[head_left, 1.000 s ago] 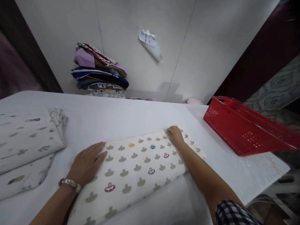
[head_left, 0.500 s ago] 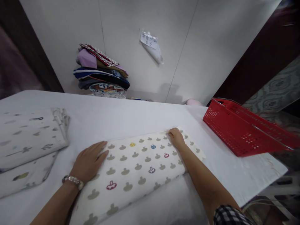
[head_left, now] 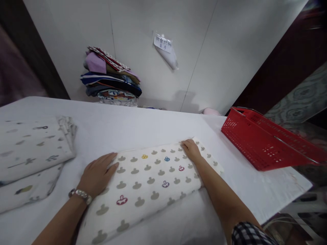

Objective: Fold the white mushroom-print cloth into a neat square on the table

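Note:
A folded white cloth with grey and a few coloured mushroom prints [head_left: 150,182] lies across the table in front of me. Spread flat over its left end is my left hand [head_left: 98,173], thumb apart from the fingers, a bracelet on the wrist. My right hand [head_left: 191,149] is at the cloth's far edge towards the right, its fingers bent together on the edge; the fingertips are partly hidden. At the left lies another folded white cloth with small plant-like prints [head_left: 33,149], apart from both hands.
The white-covered table [head_left: 122,126] reaches back to a pale wall. A red perforated basket [head_left: 255,143] stands at the right edge. Behind the table is a stack of folded fabrics [head_left: 112,80]. A handwritten note in a plastic sleeve [head_left: 165,49] hangs on the wall.
My right hand's fingers have shifted slightly left along the cloth's far edge and look less curled. My left hand and the cloth stay nearly in place.

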Tool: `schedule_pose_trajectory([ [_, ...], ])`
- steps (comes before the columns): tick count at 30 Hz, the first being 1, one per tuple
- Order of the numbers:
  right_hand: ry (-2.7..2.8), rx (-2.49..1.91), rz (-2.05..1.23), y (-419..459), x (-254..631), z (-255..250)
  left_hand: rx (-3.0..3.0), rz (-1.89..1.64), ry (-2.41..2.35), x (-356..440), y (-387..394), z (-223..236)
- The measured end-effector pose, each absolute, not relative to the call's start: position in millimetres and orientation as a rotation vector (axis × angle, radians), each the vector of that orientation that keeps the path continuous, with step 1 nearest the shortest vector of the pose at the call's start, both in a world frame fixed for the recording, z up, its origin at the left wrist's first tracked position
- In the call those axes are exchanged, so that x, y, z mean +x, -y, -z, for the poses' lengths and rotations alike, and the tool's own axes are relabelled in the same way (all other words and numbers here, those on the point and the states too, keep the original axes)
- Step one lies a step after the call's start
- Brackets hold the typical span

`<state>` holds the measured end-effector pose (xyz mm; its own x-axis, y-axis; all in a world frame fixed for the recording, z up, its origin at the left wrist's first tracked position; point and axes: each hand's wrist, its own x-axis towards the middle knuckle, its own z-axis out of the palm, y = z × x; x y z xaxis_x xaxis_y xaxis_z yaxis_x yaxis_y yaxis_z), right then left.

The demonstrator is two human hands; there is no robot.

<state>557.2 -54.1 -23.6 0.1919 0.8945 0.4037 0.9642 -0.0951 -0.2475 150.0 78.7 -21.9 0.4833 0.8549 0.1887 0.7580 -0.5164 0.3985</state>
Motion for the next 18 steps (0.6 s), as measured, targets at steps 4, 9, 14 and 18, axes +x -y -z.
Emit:
schedule_pose_trajectory([
  [4,1.757,-2.020,0.225,52.8,557.7,24.2,2.487,-0.536,-1.371,149.6,-79.3,22.8],
  [9,1.790,-1.979,0.256,51.0,557.8,23.0,2.497,-0.520,-1.371,149.8,-79.8,21.9],
  [14,1.826,-1.999,0.262,56.5,555.9,21.1,2.491,-0.512,-1.372,149.8,-79.3,21.5],
  [18,1.832,-2.030,0.240,61.7,555.6,20.7,2.488,-0.518,-1.381,149.8,-78.7,21.6],
])
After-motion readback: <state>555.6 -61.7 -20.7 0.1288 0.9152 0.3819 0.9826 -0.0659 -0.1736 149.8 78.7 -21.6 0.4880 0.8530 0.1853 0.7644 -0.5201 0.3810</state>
